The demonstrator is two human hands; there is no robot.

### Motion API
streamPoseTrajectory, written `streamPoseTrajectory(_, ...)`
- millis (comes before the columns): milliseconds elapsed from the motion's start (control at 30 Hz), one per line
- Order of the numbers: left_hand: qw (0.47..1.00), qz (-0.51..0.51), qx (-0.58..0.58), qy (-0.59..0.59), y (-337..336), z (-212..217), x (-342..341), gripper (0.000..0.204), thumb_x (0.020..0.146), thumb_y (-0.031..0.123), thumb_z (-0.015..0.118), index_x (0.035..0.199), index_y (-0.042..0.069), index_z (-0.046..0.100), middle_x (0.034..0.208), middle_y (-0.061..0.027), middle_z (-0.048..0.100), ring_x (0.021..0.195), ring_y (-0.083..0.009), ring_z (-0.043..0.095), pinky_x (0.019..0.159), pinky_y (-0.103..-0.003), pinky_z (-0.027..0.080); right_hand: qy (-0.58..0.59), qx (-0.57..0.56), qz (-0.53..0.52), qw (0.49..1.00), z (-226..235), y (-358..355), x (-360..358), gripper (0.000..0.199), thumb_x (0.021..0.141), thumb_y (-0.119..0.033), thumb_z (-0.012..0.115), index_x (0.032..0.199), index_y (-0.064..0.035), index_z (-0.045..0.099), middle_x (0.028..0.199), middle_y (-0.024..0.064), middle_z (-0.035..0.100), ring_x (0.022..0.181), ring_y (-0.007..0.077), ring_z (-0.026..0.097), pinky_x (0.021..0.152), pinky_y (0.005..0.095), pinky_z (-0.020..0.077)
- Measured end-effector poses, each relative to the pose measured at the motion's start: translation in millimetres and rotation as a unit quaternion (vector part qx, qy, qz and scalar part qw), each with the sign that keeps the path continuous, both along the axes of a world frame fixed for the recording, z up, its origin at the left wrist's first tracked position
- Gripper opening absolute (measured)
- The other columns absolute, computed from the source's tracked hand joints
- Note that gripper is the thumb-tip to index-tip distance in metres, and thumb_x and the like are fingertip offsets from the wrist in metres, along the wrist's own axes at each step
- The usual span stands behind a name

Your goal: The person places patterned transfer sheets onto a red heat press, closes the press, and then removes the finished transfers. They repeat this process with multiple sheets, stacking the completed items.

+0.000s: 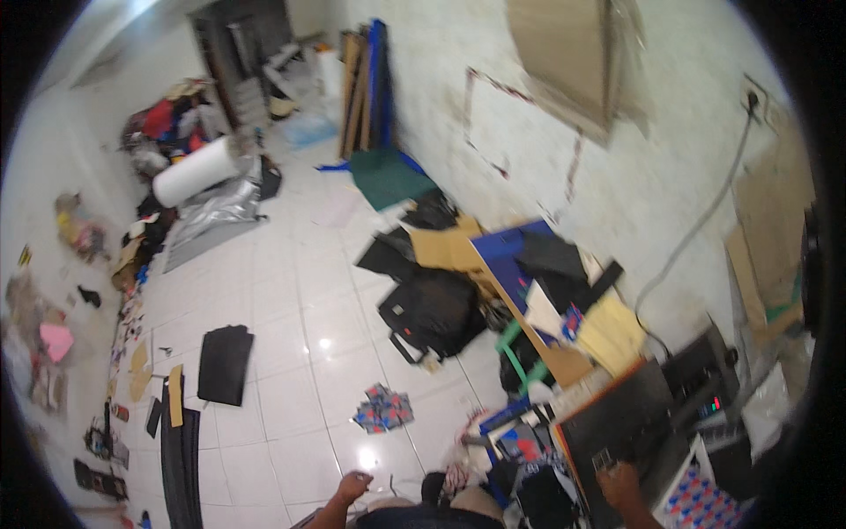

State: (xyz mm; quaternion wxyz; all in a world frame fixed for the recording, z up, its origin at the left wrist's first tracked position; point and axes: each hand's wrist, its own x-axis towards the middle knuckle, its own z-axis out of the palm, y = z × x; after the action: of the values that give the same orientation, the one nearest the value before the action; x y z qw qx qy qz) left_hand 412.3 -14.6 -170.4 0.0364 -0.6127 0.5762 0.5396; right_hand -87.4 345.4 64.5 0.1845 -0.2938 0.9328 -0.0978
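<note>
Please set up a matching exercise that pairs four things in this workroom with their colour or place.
Things:
1. Roll of material
2. Black bag
3. Left hand
4. Right hand

Descriptions:
A. On the dark board at lower right
B. White, lying far left by the clothes pile
C. Curled above the tiled floor, near bottom centre
D. Mid-floor, beside the brown cardboard sheet

Pairs: 1-B, 2-D, 3-C, 4-A
</note>
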Motion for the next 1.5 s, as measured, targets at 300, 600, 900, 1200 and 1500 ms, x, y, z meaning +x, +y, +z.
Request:
streamPoseTrajectory(300, 0.979, -0.13, -0.126, -0.09, 76, -84, 139, 0.037, 0.071, 0.032, 0.068, 0.104, 0.014, 0.068, 0.095, -0.0169, 0.066, 0.092, -0.0333, 0.06, 0.081, -0.047, 0.047, 0.035, -0.061, 0.026, 0.997, 10, -5, 16, 0.054, 0.087, -0.047, 0.058, 0.104, 0.0037, 0.062, 0.102, 0.0277, 0.062, 0.097, 0.0457, 0.056, 0.082, 0.0502, 0.0448)
streamPoseTrajectory(600, 0.997, 0.048, -0.056, -0.022, 88, -64, 134, 0.028, 0.074, 0.028, 0.066, 0.097, 0.011, 0.067, 0.088, -0.0149, 0.065, 0.085, -0.0335, 0.06, 0.075, -0.046, 0.046, 0.257, 0.166, 0.388, 0.869, -89, 48, -58, 0.049, 0.096, -0.035, 0.049, 0.131, -0.0009, 0.051, 0.086, 0.0196, 0.063, 0.071, 0.0336, 0.061, 0.06, 0.0465, 0.0482)
streamPoseTrajectory(900, 0.984, 0.14, 0.08, -0.073, 60, -32, 113, 0.04, 0.082, 0.04, 0.065, 0.098, 0.003, 0.07, 0.082, -0.0084, 0.069, 0.068, -0.0196, 0.065, 0.061, -0.034, 0.052, 0.04, -0.018, 0.035, 0.998, -32, 9, -13, 0.075, 0.086, -0.066, 0.048, 0.119, 0.0004, 0.058, 0.114, 0.0242, 0.063, 0.108, 0.0288, 0.062, 0.093, 0.0481, 0.0436)
streamPoseTrajectory(1200, 0.99, -0.029, -0.088, 0.104, 35, -32, 77, 0.027, 0.078, 0.034, 0.068, 0.081, 0.007, 0.064, 0.074, -0.0066, 0.064, 0.063, -0.0209, 0.058, 0.059, -0.038, 0.047, 0.309, -0.01, 0.292, 0.905, -67, 47, -40, 0.04, 0.092, -0.037, 0.055, 0.106, 0.0002, 0.064, 0.102, 0.0233, 0.063, 0.097, 0.0454, 0.057, 0.088, 0.0462, 0.0467)
streamPoseTrajectory(1500, 0.991, -0.072, -0.045, 0.104, 12, -44, 72, 0.025, 0.072, 0.031, 0.073, 0.065, 0.008, 0.065, 0.064, -0.0046, 0.063, 0.053, -0.0162, 0.052, 0.052, -0.038, 0.044, 0.059, -0.089, 0.084, 0.991, 37, -11, 28, 0.046, 0.078, -0.045, 0.064, 0.088, -0.0006, 0.065, 0.088, 0.0227, 0.065, 0.085, 0.0434, 0.062, 0.075, 0.0494, 0.0495)
